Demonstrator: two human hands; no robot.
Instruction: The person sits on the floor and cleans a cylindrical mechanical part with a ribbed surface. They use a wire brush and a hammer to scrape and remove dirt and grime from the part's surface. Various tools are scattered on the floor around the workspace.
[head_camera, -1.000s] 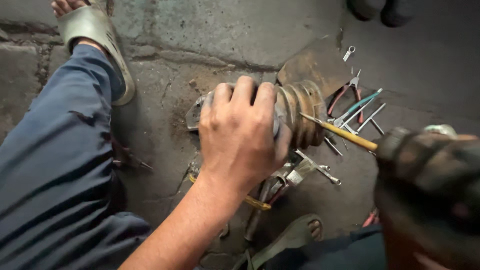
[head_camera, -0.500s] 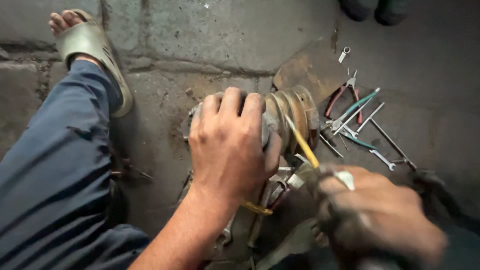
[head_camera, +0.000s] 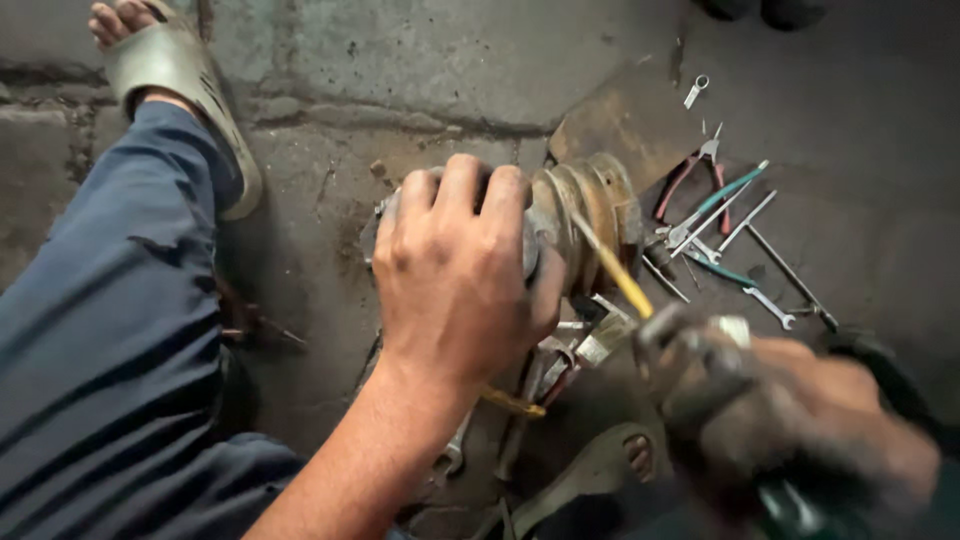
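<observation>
Left hand clamped over pulley assembly on the floor

Left grip closed round its body; right hand, blurred, grip closed on yellow-handled tool, tip at the grooved pulley; pliers and spanners just beside.

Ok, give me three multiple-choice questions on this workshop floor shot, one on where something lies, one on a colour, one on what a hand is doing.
1. Where do the loose spanners and red-handled pliers lie?
A. right of the rusty grooved metal pulley
B. on the blue trouser leg
C. beside the sandal

2. What colour is the thin rod in the right hand?
A. yellow
B. white
C. purple

3. What is the left hand doing?
A. hanging free
B. clasping the round metal part beside the pulley
C. holding pliers

Answers:
1 A, they are spread on the concrete beyond the pulley.
2 A, the rod shows yellow above the blurred right hand.
3 B, the left hand wraps over the part.
</observation>
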